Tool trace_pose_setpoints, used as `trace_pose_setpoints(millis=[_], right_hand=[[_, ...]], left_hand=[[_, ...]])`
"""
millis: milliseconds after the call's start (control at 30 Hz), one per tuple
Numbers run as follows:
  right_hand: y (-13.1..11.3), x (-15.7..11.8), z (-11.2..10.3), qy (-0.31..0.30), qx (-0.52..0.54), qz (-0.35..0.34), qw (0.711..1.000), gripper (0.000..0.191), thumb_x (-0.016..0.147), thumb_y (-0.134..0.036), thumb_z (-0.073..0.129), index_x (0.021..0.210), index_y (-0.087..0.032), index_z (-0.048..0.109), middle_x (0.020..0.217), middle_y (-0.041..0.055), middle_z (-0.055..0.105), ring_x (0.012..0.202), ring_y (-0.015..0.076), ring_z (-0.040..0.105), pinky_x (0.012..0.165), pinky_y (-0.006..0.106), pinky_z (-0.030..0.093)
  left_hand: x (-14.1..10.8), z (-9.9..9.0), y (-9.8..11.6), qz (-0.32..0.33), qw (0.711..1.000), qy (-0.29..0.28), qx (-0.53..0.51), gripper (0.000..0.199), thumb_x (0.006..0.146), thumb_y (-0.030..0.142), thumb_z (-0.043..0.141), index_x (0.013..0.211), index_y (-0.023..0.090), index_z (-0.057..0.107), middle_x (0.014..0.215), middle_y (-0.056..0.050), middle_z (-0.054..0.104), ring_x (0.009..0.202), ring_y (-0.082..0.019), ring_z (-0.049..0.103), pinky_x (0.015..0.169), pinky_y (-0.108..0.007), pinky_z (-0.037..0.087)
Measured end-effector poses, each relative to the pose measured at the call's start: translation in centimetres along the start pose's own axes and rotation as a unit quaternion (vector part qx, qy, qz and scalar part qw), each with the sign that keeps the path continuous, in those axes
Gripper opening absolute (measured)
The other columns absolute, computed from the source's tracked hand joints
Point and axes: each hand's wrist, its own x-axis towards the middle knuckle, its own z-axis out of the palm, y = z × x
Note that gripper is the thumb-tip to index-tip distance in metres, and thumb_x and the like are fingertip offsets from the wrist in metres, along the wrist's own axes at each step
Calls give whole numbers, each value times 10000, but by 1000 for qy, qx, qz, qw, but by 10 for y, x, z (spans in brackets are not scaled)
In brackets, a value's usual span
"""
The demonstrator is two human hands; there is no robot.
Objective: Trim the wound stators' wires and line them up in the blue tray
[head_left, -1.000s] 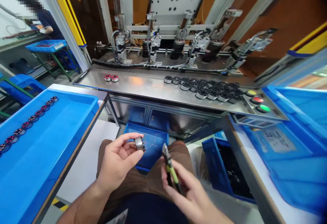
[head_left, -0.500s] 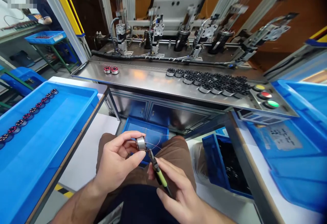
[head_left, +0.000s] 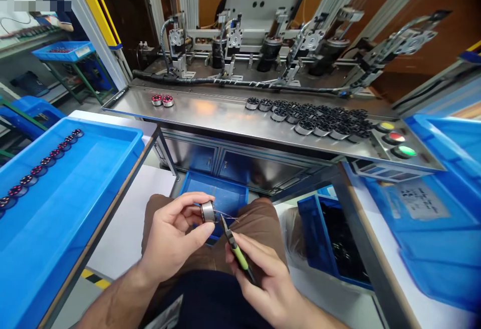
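A small round metal part is pinched between the thumb and fingers of my left hand, above my lap. Thin wires stick out of its right side. My right hand is wrapped round pliers or cutters with green and black handles. The tool's tip points up and left, just beside the wires, close to the part. Whether the tip touches a wire is too small to tell.
Two red-topped parts and a group of black-topped ones stand on the steel ledge before the machine. Blue tray with a row of parts lies left. Buttons and blue bins are right. A person stands far left.
The tool in my right hand has shifted slightly right and down, away from the part. The wires hang differently, with the long looped strand no longer visible. My left hand has hardly moved.
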Motion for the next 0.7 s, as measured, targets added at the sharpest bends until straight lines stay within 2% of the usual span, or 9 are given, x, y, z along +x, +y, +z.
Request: trace_pose_setpoints(millis=[67,233,400,567,700], right_hand=[[-2,1,-1,6,-17,-7,1000,709,835,-37,483,1481,-318,406,893,23,628,804,163,628,730,267,552],[-11,7,-3,1,-61,-27,998,772,778,-19,488,1499,-275,386,1094,68,637,977,179,651,870,255,567],[-9,12,-2,-10,-53,-37,998,791,764,-33,513,1508,-266,379,1085,75,623,985,191,644,892,289,570],[-7,13,-1,-15,-47,-39,998,823,753,-29,525,1524,-270,367,1064,81,616,934,206,637,848,334,581],[-8,13,-1,-10,-61,-46,997,819,765,-22,509,1527,-284,366,886,51,605,802,201,623,696,298,562]], left_hand=[[-1,-2,-1,24,1000,-7,-5,289,830,143,743,1088,271,725,1181,-52,700,1042,-166,681,911,-246,558],[-4,-3,-1,88,995,12,47,203,895,131,660,1051,249,712,1156,-68,698,1102,-173,657,901,-235,541],[-8,-3,0,107,991,11,81,251,900,100,637,1080,263,697,1185,-66,682,1151,-188,623,922,-264,531],[-11,-4,1,112,989,7,95,263,898,87,631,1076,269,697,1176,-65,678,1141,-190,619,922,-274,530],[-11,-4,2,119,987,3,107,287,895,79,627,1083,284,693,1173,-54,682,1146,-190,618,936,-281,527]])
